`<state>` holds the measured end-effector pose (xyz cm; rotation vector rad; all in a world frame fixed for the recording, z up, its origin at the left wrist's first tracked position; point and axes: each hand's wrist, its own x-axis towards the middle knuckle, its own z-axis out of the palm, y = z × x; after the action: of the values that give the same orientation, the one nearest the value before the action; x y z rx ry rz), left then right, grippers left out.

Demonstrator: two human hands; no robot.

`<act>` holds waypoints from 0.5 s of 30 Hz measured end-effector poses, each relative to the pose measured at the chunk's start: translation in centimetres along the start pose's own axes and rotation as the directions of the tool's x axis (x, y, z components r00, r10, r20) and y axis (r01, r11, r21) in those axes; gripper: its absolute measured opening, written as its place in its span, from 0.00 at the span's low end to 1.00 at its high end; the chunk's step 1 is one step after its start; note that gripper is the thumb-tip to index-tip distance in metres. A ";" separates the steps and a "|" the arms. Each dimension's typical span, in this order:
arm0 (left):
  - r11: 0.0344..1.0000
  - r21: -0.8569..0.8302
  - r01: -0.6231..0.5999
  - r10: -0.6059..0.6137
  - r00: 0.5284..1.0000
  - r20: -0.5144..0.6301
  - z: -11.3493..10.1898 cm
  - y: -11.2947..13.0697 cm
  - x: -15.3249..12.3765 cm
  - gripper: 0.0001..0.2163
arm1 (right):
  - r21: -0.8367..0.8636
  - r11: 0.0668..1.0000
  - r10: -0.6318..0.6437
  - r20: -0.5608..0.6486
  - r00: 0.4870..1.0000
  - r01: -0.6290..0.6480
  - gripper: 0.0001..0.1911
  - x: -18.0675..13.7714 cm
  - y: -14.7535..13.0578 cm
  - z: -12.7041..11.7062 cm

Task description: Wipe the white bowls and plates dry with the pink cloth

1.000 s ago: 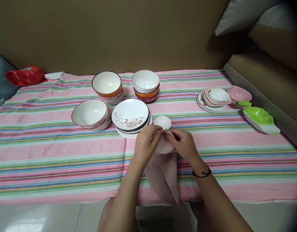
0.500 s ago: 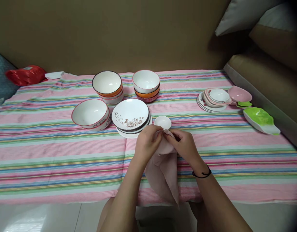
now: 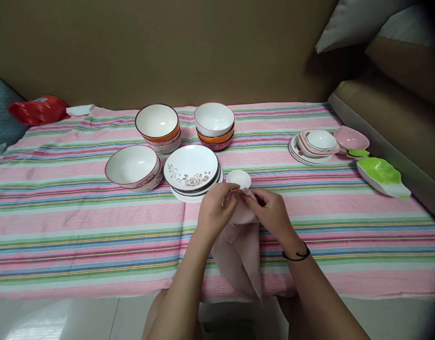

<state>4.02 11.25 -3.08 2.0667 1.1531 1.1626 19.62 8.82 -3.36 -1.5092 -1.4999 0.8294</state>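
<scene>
Both my hands pinch the top of a pale pink cloth (image 3: 240, 252) that hangs down over the table's front edge. My left hand (image 3: 214, 212) grips its upper left part with curled fingers. My right hand (image 3: 270, 212), a black band on its wrist, grips the upper right part. The hands meet just in front of a small white dish (image 3: 238, 178). To the left of that dish is a stack of plates (image 3: 192, 174), the top one with a brown flower pattern.
A striped pink tablecloth (image 3: 79, 222) covers the table. A red-rimmed bowl (image 3: 132, 166) and two bowl stacks (image 3: 157, 126) (image 3: 213, 124) stand behind. Small plates (image 3: 314, 145), a pink dish (image 3: 351, 138) and a green leaf dish (image 3: 382, 175) lie right. A red bag (image 3: 38, 109) lies far left.
My fingers have shifted slightly on the top of the cloth. Everything else stays where it was.
</scene>
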 end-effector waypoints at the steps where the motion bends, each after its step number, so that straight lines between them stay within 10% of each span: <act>1: 1.000 -0.003 0.003 -0.003 1.000 -0.001 0.0 0.1 0.0 0.12 | 0.001 1.000 -0.002 -0.005 1.000 0.002 0.16 0.0 0.0 0.0; 15: 0.999 0.053 -0.002 0.000 0.999 0.036 0.1 -0.1 0.0 0.15 | -0.031 0.999 -0.011 -0.016 1.000 0.011 0.15 0.0 0.3 0.0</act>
<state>4.12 11.28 -3.21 2.1194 1.1783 1.1023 19.74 8.87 -3.69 -1.5253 -1.5145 0.7892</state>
